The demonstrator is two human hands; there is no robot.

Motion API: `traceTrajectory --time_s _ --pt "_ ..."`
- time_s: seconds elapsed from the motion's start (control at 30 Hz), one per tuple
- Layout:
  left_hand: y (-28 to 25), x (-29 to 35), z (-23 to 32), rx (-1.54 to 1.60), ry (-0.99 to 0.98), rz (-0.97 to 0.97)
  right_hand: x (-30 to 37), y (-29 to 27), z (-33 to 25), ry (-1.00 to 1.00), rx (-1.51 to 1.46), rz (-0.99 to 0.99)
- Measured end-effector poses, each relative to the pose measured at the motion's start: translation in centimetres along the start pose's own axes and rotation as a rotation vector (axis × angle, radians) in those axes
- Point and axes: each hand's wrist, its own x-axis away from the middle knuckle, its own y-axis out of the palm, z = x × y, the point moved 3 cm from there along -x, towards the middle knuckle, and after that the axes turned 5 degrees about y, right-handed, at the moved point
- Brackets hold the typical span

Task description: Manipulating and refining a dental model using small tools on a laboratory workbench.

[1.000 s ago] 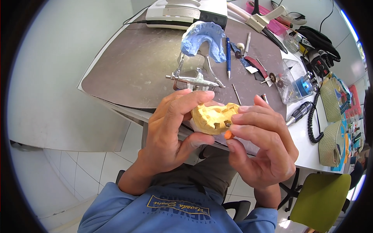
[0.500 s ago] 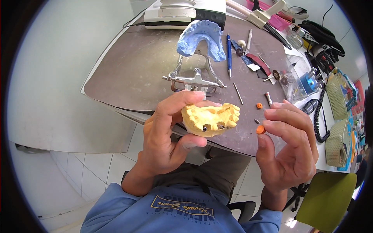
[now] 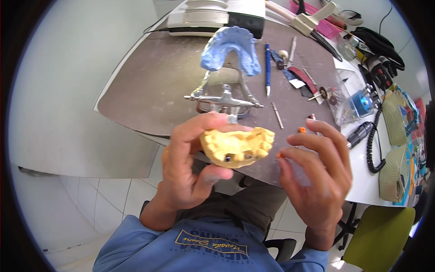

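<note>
A yellow plaster dental model (image 3: 235,147) is held between the thumb and fingers of my left hand (image 3: 190,163), with two dark metal-lined holes showing in its near side. Just to its right, my right hand (image 3: 319,174) pinches a small orange piece (image 3: 279,155) at the fingertips, mostly covered by them. A second small orange piece (image 3: 302,130) lies on the work mat beyond those fingers. Behind the model stands a metal dental articulator (image 3: 224,97) carrying a blue plaster arch model (image 3: 231,50).
A blue pen (image 3: 267,70) and a thin metal instrument (image 3: 277,115) lie on the brown mat (image 3: 145,86). To the right are a clear box (image 3: 355,102), a handpiece (image 3: 360,133) with a coiled cord (image 3: 371,156), and woven baskets (image 3: 393,174). A white machine (image 3: 199,20) stands at the back.
My right hand has moved left with the orange piece, closer to the yellow model. My left hand and the model have shifted slightly left and nearer to me.
</note>
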Motion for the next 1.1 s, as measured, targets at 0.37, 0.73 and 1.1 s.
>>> traceTrajectory --time_s 0.37,0.73,1.1 --pt "-0.6 0.3 -0.2 -0.013 0.004 0.049 -3.6 -3.7 3.6 0.233 0.069 0.085" --pt "-1.0 0.1 -0.5 0.075 0.152 -0.016 -15.6 3.0 10.4 -0.012 0.439 -0.283" --pt "-1.1 -0.3 -0.5 0.088 0.190 -0.069 -19.1 8.1 17.3 0.550 0.195 -0.539"
